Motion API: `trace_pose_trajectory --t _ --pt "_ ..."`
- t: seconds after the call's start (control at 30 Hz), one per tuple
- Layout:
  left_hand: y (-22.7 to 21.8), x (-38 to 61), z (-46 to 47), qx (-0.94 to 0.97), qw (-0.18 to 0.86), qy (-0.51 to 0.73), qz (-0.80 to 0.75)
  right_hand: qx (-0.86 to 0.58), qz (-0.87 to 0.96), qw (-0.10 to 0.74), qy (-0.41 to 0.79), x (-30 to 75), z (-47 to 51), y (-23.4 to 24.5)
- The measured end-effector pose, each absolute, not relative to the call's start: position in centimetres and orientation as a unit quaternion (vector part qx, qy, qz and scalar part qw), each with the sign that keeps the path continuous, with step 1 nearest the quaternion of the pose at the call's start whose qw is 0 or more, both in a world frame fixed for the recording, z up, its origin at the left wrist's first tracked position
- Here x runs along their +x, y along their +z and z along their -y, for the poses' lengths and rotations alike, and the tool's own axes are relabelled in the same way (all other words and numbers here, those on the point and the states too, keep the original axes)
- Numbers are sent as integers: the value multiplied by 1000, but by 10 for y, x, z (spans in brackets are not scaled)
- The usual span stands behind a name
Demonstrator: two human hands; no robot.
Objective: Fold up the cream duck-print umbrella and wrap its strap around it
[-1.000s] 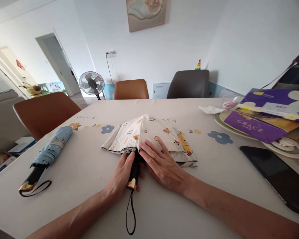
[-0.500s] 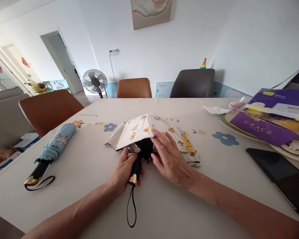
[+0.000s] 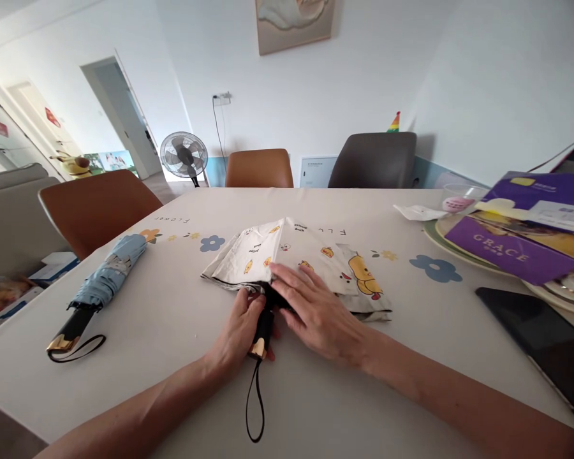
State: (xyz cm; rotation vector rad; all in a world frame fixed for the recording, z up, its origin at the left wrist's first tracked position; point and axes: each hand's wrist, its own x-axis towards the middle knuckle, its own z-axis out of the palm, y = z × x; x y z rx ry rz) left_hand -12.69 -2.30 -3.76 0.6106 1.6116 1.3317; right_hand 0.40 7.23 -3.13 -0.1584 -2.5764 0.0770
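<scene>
A white folding umbrella [image 3: 291, 255] with yellow duck prints lies partly folded on the table. Its black handle [image 3: 264, 331] has a gold end and a black wrist loop [image 3: 255, 408], and points towards me. My left hand [image 3: 236, 331] is closed round the handle, thumb up by the canopy's near edge. Stretched fingers of my right hand [image 3: 316, 312] rest on the canopy's near edge, with the thumb apart below. The shaft is mostly hidden under the cloth. A light blue umbrella [image 3: 109, 274], folded up, lies to the left.
At the right lie a black phone [image 3: 536, 350], a purple box [image 3: 516, 245] on plates, and a clear plastic cup [image 3: 459, 196]. Chairs [image 3: 258, 169] stand beyond the far table edge, with a fan [image 3: 185, 156] behind. The tablecloth [image 3: 186, 376] has printed flowers.
My right hand has moved left with the near flap of the canopy, which now lies lower over the dark inside. My left hand keeps its hold on the handle.
</scene>
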Motion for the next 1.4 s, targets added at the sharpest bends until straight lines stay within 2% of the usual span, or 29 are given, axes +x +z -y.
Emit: trace_pose_trajectory --t 0.2,0.63,0.77,0.97,1.1,1.23,1.4 --pt "-34 -132 24 244 499 536 -636 -39 963 255 81 5 -72 -39" --pt "-31 -138 20 215 545 507 -632 -34 933 324 153 4 -68 -50" --pt "-31 -140 19 220 511 507 -658 -97 918 353 149 8 -76 -42" --pt "-31 -144 20 251 510 481 -667 -245 823 378 347 18 -104 -13" --pt "-35 -150 21 253 523 497 -645 -372 766 402 337 26 -129 -5" --pt "-39 -149 23 238 562 525 -593 -485 726 343 347 40 -145 -3" --pt "-44 -139 29 223 645 503 -531 -443 612 211 620 52 -136 6"
